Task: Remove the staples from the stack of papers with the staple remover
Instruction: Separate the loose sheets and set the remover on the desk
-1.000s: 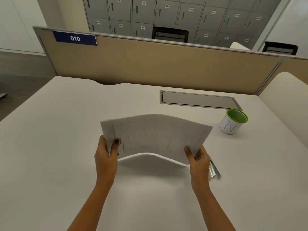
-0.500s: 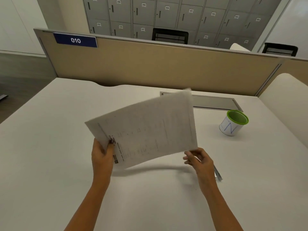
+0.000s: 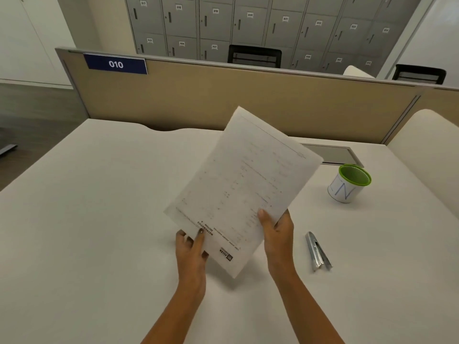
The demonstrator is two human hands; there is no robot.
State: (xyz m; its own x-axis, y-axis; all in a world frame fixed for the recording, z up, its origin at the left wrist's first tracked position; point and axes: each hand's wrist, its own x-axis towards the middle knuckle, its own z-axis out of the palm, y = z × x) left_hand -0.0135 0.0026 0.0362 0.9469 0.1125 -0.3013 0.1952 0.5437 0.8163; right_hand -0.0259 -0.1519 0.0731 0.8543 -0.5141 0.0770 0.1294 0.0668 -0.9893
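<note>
Stapled stack of papers (image 3: 242, 192) held tilted above the desk (image 3: 99, 219), pinched at its near edge by left hand (image 3: 191, 254) and right hand (image 3: 278, 232), probably to find the staples; staple remover (image 3: 317, 252) lying untouched just right.

Office bay behind a white surface (image 3: 99, 194)

A white cup (image 3: 347, 186) with a green rim and a blue letter N stands at the right, just in front of a grey cable hatch (image 3: 334, 155). A tan partition (image 3: 223, 100) along the far edge bears a blue "010" sign (image 3: 115, 64). Beyond it are numbered grey lockers (image 3: 248, 23) and two black chair backs (image 3: 254, 57).
</note>
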